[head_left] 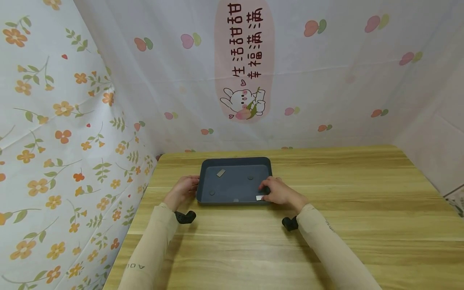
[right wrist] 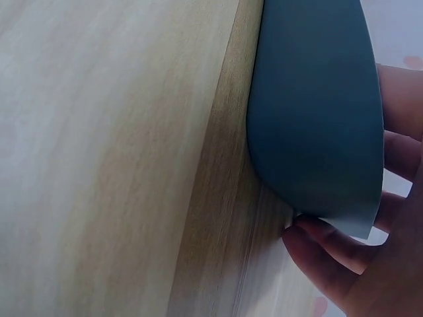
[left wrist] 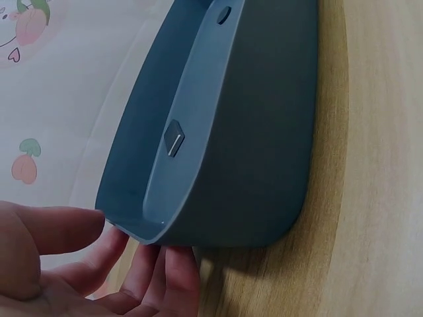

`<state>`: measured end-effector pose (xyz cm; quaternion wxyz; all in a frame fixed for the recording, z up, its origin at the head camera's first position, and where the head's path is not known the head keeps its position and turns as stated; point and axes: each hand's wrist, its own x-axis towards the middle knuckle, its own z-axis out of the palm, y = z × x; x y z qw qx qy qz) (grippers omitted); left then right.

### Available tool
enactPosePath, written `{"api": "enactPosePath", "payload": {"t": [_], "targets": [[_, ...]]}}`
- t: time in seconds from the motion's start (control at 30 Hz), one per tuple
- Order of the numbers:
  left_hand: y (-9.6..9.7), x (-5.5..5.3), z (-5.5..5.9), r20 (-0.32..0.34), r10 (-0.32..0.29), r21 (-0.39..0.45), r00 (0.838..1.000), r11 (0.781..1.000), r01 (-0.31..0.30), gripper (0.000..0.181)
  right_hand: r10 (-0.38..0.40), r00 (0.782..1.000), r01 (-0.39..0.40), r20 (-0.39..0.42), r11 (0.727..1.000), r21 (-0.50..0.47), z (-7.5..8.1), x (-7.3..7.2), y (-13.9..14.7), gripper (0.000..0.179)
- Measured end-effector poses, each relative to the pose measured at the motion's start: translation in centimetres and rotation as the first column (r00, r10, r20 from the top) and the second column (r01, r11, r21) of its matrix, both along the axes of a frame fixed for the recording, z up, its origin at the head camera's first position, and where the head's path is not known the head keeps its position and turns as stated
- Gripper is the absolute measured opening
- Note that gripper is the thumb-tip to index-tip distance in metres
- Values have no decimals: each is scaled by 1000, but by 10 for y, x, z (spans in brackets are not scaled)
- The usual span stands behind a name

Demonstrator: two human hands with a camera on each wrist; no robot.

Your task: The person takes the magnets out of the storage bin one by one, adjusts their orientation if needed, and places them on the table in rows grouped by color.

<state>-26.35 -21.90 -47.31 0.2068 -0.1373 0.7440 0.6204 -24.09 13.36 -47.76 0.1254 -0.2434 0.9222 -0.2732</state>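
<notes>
A blue-grey rectangular tray with raised walls is on the wooden table between both hands. My left hand grips its left end; in the left wrist view the thumb meets the rim and the other fingers bend against the outside wall. At the right end my right hand holds the wall, some fingers behind it and others at its outer lower corner. Inside the tray lie a small grey rectangular piece and small dark round pieces. A small white piece shows beside the right fingertips.
The wood-grain table runs toward the viewer and to the right. A white patterned cloth hangs behind it, and a flowered cloth hangs along the left. Black wrist mounts stick out below both hands.
</notes>
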Motion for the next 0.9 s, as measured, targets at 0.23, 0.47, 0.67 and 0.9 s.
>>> {"api": "enactPosePath", "payload": {"t": [0.23, 0.47, 0.67, 0.9], "targets": [[-2, 0, 0, 11, -24, -5, 1000, 1000, 24, 45, -15, 999, 14, 31, 999, 28, 2, -1, -3, 23], [-6, 3, -1, 27, -50, 22, 998, 999, 50, 46, -8, 1000, 7, 11, 999, 53, 1, -2, -4, 21], [-9, 5, 1, 55, -56, 13, 997, 998, 56, 44, -10, 1000, 11, -17, 998, 68, -2, -3, -6, 20], [-9, 5, 0, 73, -51, 6, 996, 999, 51, 41, -27, 999, 29, -28, 997, 76, -2, -1, -6, 20]]}}
